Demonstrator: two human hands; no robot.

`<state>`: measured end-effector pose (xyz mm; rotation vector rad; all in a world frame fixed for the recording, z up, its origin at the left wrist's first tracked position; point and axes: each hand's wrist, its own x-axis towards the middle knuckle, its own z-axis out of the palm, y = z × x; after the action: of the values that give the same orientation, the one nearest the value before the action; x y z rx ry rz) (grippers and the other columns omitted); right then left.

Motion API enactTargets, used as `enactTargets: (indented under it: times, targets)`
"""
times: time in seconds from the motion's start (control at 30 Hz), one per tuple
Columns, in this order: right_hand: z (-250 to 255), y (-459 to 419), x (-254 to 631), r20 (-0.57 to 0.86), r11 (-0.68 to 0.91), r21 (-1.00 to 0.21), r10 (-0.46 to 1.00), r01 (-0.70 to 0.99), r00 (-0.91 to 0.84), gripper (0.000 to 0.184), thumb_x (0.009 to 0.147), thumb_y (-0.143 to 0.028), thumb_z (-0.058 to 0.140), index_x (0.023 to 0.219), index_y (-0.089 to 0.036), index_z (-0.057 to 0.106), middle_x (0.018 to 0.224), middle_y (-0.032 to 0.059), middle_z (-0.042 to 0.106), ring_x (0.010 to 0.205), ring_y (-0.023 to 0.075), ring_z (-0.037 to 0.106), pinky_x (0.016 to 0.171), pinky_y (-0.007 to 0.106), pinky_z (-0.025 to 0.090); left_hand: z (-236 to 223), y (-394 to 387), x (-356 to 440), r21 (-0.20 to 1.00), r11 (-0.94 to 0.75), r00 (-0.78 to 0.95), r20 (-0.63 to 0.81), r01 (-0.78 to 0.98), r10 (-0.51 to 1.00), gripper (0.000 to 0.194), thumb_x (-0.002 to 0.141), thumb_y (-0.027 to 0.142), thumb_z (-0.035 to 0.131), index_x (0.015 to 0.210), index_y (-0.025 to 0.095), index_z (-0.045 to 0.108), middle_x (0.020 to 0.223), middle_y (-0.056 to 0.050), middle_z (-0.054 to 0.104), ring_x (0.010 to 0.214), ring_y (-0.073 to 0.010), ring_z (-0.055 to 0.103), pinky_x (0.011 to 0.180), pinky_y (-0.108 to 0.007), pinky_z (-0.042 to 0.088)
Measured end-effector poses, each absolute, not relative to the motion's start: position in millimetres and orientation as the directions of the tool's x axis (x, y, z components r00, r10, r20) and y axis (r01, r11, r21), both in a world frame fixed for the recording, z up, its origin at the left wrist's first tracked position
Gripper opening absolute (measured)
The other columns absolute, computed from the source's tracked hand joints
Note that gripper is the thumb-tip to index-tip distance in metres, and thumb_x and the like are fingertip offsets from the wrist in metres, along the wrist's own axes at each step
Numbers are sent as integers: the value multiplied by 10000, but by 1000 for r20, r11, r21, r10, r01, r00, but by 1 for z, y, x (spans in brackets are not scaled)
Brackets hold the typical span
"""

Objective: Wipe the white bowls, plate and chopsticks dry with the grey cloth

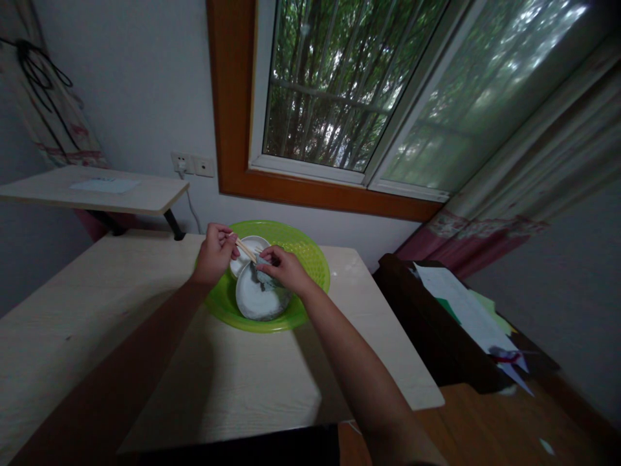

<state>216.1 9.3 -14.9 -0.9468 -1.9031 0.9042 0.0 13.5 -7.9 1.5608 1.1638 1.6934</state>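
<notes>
Over a green plastic basket (pixel 316 262), my left hand (pixel 217 252) is closed around one end of a pair of light wooden chopsticks (pixel 246 250). My right hand (pixel 286 266) pinches a grey-green cloth (pixel 265 278) close to the chopsticks' other end. Whether the cloth wraps round the sticks is too small to tell. Inside the basket lie two white bowls: a nearer, larger bowl (pixel 257 301) under the cloth and a smaller bowl (pixel 239 266) behind it, partly hidden by my left hand and the chopsticks.
The basket stands on a pale wooden table (pixel 262 369). A raised shelf (pixel 160 200) with a paper sheet (pixel 104 186) is at the left. Wall sockets (pixel 191 164) and a window (pixel 339 97) are behind. At the right, papers (pixel 456 301) lie on dark furniture (pixel 417 323) beside a curtain (pixel 490 213).
</notes>
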Motion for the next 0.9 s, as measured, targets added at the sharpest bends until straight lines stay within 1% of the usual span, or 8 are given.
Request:
enactTargets:
  times: [0.13, 0.23, 0.3, 0.37, 0.5, 0.6, 0.73, 0.9]
  targets:
    - [-10, 7, 215, 346, 465, -838, 858, 288, -379, 329, 801, -435, 810, 1001, -212, 673, 971, 31, 745, 895, 181, 687, 814, 304, 529, -14, 11, 7, 873, -468, 113, 456, 139, 883, 218, 872, 329, 692, 963, 247, 512, 615, 48, 630, 527, -171, 644, 522, -270, 496]
    - [-8, 6, 215, 364, 478, -837, 849, 265, -383, 318, 808, -435, 798, 989, -208, 670, 974, 33, 741, 895, 182, 681, 820, 306, 524, -15, 9, 9, 875, -466, 190, 440, 129, 878, 215, 868, 343, 692, 953, 245, 521, 639, 31, 649, 544, -184, 661, 524, -287, 512]
    - [-9, 6, 214, 376, 484, -841, 844, 243, -382, 315, 813, -436, 792, 989, -206, 665, 975, 37, 738, 894, 183, 680, 819, 307, 523, -13, 9, 9, 869, -476, 157, 456, 132, 876, 206, 884, 335, 670, 973, 240, 510, 650, 27, 650, 559, -183, 663, 537, -289, 519]
    - [-10, 7, 214, 366, 476, -845, 848, 245, -384, 314, 823, -439, 784, 998, -209, 660, 974, 35, 736, 886, 180, 678, 808, 302, 522, -11, 10, 6, 862, -482, 62, 479, 157, 876, 201, 900, 314, 653, 989, 240, 489, 645, 38, 633, 562, -171, 653, 548, -278, 515]
    - [-14, 9, 214, 329, 454, -850, 854, 268, -403, 330, 828, -452, 780, 1013, -211, 651, 959, 22, 729, 854, 168, 672, 766, 285, 513, -4, 12, -3, 874, -439, -322, 485, 209, 813, 208, 931, 258, 627, 1000, 246, 431, 700, 63, 581, 550, -126, 609, 538, -242, 493]
    - [-16, 9, 215, 324, 458, -844, 850, 279, -415, 333, 824, -449, 784, 1012, -210, 648, 961, 21, 725, 840, 165, 663, 753, 283, 508, -2, 12, -8, 883, -411, -462, 468, 225, 753, 195, 967, 232, 594, 1036, 238, 412, 780, 55, 573, 560, -97, 586, 537, -227, 488]
    - [-16, 8, 216, 312, 450, -842, 856, 297, -413, 324, 814, -430, 788, 1003, -208, 648, 946, 18, 717, 824, 162, 649, 747, 279, 506, -3, 14, -7, 872, -408, -394, 487, 270, 780, 156, 975, 213, 571, 1043, 228, 431, 739, 59, 574, 560, -98, 583, 533, -217, 476]
    - [-15, 8, 215, 324, 446, -860, 853, 249, -409, 339, 792, -424, 806, 991, -203, 643, 945, 22, 713, 833, 165, 657, 763, 286, 509, -7, 13, 2, 855, -445, -139, 491, 268, 860, 170, 940, 300, 596, 1024, 242, 461, 635, 71, 578, 499, -133, 581, 502, -240, 462]
